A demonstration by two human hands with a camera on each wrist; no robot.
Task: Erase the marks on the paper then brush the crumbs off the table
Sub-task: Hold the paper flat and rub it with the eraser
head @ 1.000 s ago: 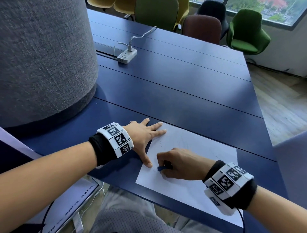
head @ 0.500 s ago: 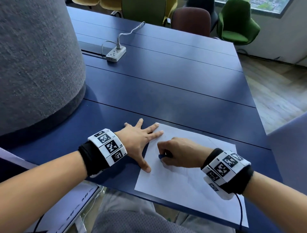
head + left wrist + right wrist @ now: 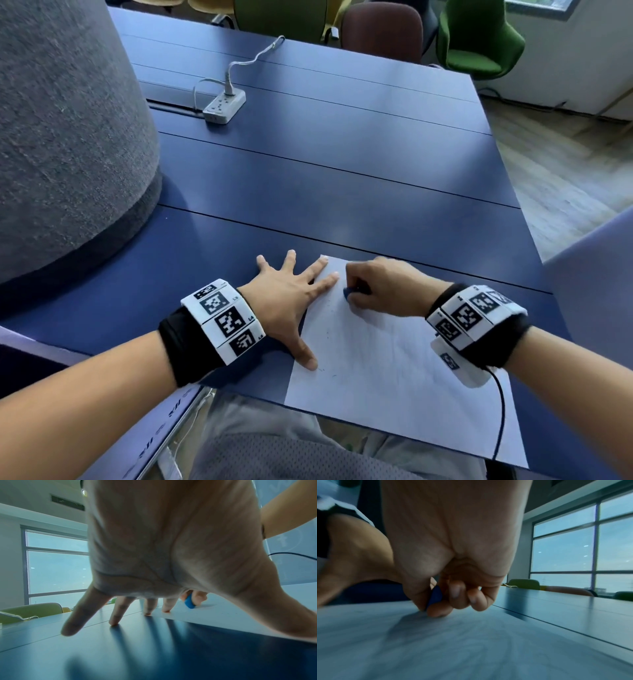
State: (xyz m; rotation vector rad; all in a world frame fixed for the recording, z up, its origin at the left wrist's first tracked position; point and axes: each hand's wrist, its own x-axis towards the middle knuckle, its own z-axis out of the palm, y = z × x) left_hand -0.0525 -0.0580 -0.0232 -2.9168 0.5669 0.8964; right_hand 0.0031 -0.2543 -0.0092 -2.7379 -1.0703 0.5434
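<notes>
— On the near edge of the blue table, what have you got?

— A white sheet of paper, lying flat and slightly askew, its near corner past the table's edge. Small dark crumbs dot it near its left side.

— And your left hand?

— Spread flat, fingers straight. Two fingertips and the thumb press on the paper's left edge; the other two rest on the bare table.

— Your right hand?

— Curled tight around a small blue eraser, pinched between thumb and fingers, its tip down on the paper near the far left corner, just beside my left fingertips.

— Anything else about?

— A white power strip well apart, further up the table, and a grey felt-covered column on my left.
</notes>
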